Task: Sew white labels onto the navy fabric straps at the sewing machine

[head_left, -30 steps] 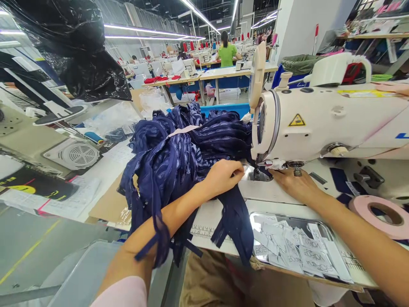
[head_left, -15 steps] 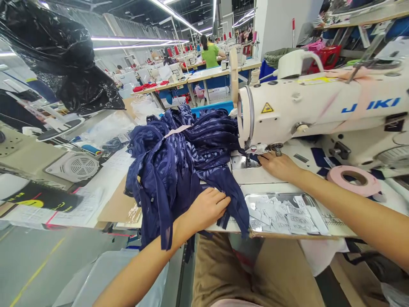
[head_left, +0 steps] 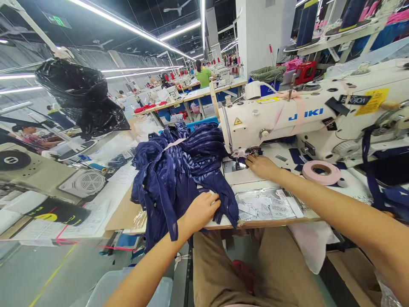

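Note:
A heap of navy blue patterned fabric (head_left: pixel 179 166) lies on the sewing table left of a white sewing machine (head_left: pixel 287 119). My left hand (head_left: pixel 200 211) rests at the table's front edge with its fingers curled into the hanging navy cloth. My right hand (head_left: pixel 262 165) lies beside the needle and presser foot (head_left: pixel 238 158), fingers flat and pressed on the machine bed; a dark scrap of cloth shows at its fingertips, and whether they pinch it is hidden.
A metal tray (head_left: pixel 294 209) of several white labels sits at the front edge. A pink tape roll (head_left: pixel 321 172) lies right of my arm. A black plastic bag (head_left: pixel 81 96) hangs upper left. A fan unit (head_left: pixel 83 182) and papers lie left. A person in green (head_left: pixel 203 76) works far back.
My left hand has drawn back from beside the needle to the front edge of the table, gripping the cloth there. The view has pulled back and tilted up. My right hand stays by the needle.

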The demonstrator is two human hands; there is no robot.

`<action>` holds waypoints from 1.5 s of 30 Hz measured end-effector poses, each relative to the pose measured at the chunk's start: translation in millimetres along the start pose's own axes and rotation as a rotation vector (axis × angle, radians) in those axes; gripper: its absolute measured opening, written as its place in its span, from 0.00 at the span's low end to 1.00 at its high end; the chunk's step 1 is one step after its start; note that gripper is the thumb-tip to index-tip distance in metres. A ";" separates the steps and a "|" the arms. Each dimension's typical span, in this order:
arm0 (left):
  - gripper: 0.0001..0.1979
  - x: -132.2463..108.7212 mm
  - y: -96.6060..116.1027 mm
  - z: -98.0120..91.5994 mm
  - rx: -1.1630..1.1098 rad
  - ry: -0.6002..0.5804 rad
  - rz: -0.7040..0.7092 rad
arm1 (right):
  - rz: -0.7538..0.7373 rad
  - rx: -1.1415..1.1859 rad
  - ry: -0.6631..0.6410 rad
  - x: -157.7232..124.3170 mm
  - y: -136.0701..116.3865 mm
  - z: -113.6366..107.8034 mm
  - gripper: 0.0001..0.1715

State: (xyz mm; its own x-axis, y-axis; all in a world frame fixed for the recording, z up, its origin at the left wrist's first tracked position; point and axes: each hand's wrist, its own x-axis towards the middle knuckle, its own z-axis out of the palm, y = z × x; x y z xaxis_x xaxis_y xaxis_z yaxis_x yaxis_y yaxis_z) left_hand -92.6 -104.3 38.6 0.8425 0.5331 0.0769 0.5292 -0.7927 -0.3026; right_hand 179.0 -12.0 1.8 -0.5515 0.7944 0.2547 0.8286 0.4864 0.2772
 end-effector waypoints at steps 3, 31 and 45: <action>0.06 -4.1 1.2 2.3 -0.032 -0.035 0.040 | 0.003 -0.002 0.016 0.0 -0.9 0.5 0.19; 0.08 102.4 0.9 -7.0 -0.626 0.411 -0.375 | 0.046 0.332 0.079 -47.7 -5.0 -51.1 0.15; 0.12 108.1 -17.1 46.7 -0.741 0.255 -0.604 | -0.051 0.412 -0.368 -56.1 -73.4 -80.6 0.04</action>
State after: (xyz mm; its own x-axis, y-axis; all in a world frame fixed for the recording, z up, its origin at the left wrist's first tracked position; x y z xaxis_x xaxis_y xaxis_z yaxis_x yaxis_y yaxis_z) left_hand -15.3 -19.3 7.8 0.3605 0.8983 0.2512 0.7328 -0.4394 0.5195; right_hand 141.3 -121.6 41.8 -0.5831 0.8048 -0.1103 0.8116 0.5711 -0.1232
